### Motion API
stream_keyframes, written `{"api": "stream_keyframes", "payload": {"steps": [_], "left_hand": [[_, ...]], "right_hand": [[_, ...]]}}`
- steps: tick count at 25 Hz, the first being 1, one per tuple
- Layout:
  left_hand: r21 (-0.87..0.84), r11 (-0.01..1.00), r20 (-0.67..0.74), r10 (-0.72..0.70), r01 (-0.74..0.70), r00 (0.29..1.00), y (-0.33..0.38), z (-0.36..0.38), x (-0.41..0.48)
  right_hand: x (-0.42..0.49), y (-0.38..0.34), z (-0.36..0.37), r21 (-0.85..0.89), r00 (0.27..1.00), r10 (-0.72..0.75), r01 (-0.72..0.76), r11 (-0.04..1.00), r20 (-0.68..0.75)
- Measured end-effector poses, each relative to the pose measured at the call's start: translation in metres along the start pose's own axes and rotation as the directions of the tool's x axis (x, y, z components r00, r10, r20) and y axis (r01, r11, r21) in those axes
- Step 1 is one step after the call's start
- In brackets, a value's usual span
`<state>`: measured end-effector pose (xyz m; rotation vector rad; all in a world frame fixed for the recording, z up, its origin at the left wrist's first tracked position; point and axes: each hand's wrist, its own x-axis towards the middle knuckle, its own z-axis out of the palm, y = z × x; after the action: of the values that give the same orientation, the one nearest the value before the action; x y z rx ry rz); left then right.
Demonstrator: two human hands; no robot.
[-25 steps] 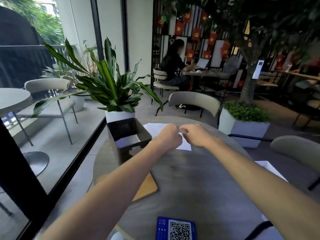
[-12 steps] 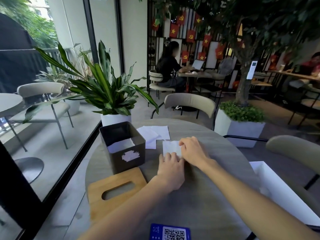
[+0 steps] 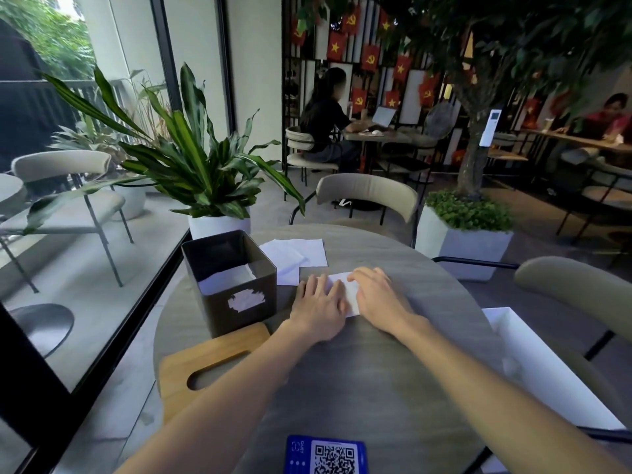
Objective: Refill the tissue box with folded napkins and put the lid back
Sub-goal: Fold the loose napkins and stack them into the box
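A dark square tissue box [image 3: 236, 302] stands open on the round grey table [image 3: 376, 388], with white napkins [image 3: 227, 278] inside it. Its wooden lid [image 3: 205, 364], slotted in the middle, lies flat in front of the box at the table's left edge. A white folded napkin [image 3: 345, 289] lies on the table right of the box. My left hand [image 3: 319, 307] rests flat on its left side and my right hand [image 3: 378, 297] presses flat on its right side. More loose white napkins [image 3: 297, 256] lie behind it.
A blue QR-code card [image 3: 326, 455] sits at the near table edge. A white open box [image 3: 537, 364] stands on the right. A potted plant [image 3: 205, 172] rises behind the tissue box. Chairs [image 3: 367, 196] ring the table, and people sit at far tables.
Both hands drew a napkin back from the far pile toward me and now press it flat on the table. The view has tilted downward.
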<state>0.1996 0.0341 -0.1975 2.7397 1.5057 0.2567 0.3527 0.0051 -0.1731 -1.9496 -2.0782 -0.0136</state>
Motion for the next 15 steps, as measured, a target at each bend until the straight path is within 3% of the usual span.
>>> {"api": "stream_keyframes", "payload": {"steps": [4, 8, 11, 15], "left_hand": [[-0.041, 0.998, 0.060, -0.048, 0.051, 0.997, 0.001, -0.002, -0.002], [0.006, 0.990, 0.115, -0.144, 0.144, 0.983, -0.001, -0.005, -0.010], [0.025, 0.989, 0.112, -0.145, 0.143, 0.983, -0.003, -0.005, -0.014], [0.029, 0.989, 0.119, -0.147, 0.145, 0.982, -0.001, -0.006, -0.013]], "right_hand": [[0.006, -0.016, 0.001, 0.023, 0.992, -0.030, 0.027, 0.999, 0.119], [0.009, 0.006, 0.000, -0.108, 0.970, 0.052, -0.027, 0.994, 0.236], [0.006, 0.011, -0.011, -0.162, 0.969, 0.127, -0.094, 0.982, 0.210], [0.009, 0.004, -0.014, -0.059, 0.960, 0.254, -0.249, 0.967, 0.114]]}}
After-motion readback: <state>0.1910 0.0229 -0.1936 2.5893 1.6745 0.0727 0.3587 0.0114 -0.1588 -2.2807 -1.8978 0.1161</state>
